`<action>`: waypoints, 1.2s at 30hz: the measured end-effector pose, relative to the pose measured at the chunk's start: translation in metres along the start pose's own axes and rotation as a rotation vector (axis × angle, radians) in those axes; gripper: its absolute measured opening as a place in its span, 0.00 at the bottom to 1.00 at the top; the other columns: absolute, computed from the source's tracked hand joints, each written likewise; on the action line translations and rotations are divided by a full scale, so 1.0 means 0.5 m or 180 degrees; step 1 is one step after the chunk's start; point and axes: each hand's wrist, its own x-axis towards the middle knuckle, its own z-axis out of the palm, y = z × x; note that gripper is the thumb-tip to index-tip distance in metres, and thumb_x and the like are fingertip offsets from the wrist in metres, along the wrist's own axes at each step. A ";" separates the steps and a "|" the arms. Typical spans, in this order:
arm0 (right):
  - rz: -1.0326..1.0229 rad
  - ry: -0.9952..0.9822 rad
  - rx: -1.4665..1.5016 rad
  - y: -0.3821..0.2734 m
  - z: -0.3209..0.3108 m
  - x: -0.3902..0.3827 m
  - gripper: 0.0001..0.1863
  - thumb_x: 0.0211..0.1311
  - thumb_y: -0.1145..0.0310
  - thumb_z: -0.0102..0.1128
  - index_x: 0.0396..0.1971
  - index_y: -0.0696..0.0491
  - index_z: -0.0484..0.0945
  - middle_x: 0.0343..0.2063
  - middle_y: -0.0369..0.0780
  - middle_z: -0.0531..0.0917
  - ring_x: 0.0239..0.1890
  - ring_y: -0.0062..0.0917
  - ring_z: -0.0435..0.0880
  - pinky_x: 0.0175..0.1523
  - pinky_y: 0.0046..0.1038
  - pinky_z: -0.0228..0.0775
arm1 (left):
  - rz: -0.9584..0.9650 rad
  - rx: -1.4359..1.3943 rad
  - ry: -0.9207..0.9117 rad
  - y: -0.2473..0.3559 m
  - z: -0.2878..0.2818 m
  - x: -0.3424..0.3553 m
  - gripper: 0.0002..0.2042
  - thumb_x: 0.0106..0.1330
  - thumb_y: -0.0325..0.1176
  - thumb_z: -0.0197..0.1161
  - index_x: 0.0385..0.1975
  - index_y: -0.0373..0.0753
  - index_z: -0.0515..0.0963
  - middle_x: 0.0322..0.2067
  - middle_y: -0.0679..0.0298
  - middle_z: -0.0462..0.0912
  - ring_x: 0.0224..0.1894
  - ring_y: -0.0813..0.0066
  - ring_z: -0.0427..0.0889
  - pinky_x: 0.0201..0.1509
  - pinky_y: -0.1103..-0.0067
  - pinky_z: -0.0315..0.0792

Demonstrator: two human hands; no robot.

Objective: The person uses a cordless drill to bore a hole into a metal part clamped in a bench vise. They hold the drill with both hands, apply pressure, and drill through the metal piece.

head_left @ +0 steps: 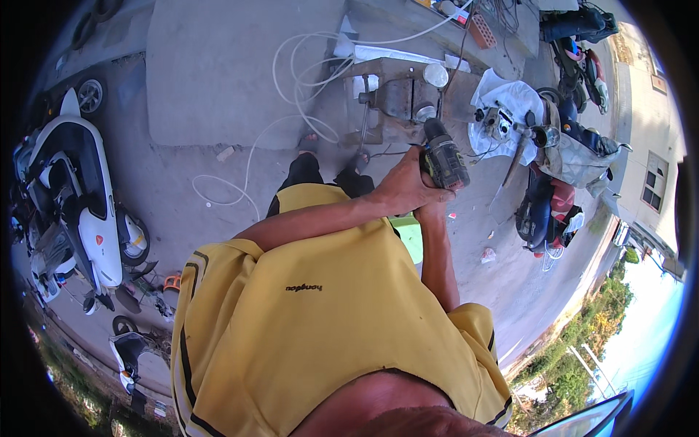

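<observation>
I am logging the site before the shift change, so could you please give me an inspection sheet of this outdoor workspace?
Surface: bare concrete ground, dusty and sunlit.
Job's things: cordless drill, dark with yellow trim, held over a rusty metal frame.
Clutter: white cloth with small metal parts, scraps of litter.
Hands: left hand wraps the drill's grip; right hand is beneath it, mostly hidden.
Cables: white hose looping across the ground.
Surroundings: white scooter on the left, dark scooters on the right, building, trees.
</observation>
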 end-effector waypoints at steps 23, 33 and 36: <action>-0.0244 -0.0217 -0.0630 -0.030 -0.055 -0.006 0.22 0.60 0.70 0.65 0.54 0.54 0.72 0.46 0.35 0.78 0.46 0.24 0.76 0.51 0.30 0.72 | 0.0089 -0.0213 0.0164 0.007 0.059 0.010 0.48 0.40 0.51 0.80 0.56 0.25 0.64 0.51 0.45 0.75 0.55 0.52 0.76 0.61 0.70 0.68; 0.0209 -0.0024 0.0124 -0.033 -0.009 -0.004 0.21 0.59 0.71 0.65 0.53 0.54 0.72 0.44 0.35 0.78 0.44 0.24 0.77 0.48 0.30 0.74 | 0.0090 -0.0465 0.0101 -0.005 0.035 -0.003 0.48 0.43 0.44 0.80 0.60 0.25 0.60 0.52 0.48 0.75 0.55 0.60 0.77 0.62 0.73 0.68; 0.0149 0.0040 0.0039 -0.039 -0.010 -0.020 0.21 0.59 0.72 0.65 0.53 0.54 0.73 0.44 0.35 0.79 0.44 0.24 0.78 0.48 0.30 0.74 | 0.0146 -0.0142 -0.0041 0.018 0.028 -0.017 0.49 0.43 0.45 0.81 0.60 0.25 0.59 0.52 0.48 0.75 0.55 0.59 0.77 0.62 0.73 0.68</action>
